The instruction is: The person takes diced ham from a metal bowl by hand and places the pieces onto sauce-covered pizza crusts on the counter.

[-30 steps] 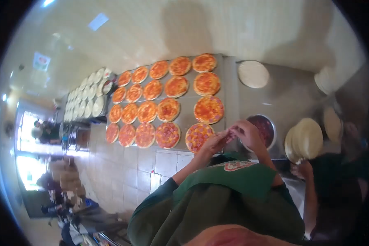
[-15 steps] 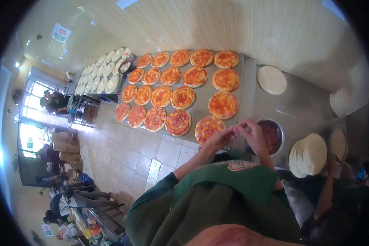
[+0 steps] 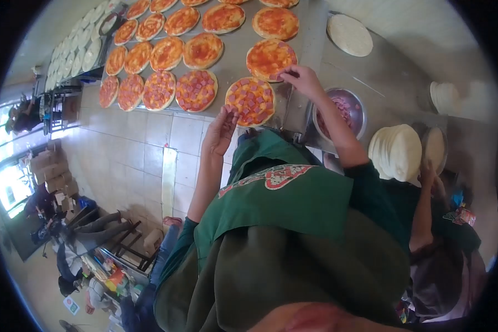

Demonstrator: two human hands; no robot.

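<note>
My left hand is closed with pink pieces of diced ham at its fingertips, beside the lower left edge of a pizza covered in diced ham. My right hand is pinched over the lower right edge of a sauce-topped pizza, which has a few pink cubes along its right side. Whatever lies between those fingertips is too small to make out. Behind my right forearm, a metal bowl holds more diced ham.
Rows of sauced pizzas cover the metal table. To the right are a plain pizza base and a stack of bases. A co-worker's hand touches another base. Boxes stand far left.
My hands were close together near the bowl and have moved apart, the left to the ham-covered pizza, the right to the sauced one. My view has tilted downward.
</note>
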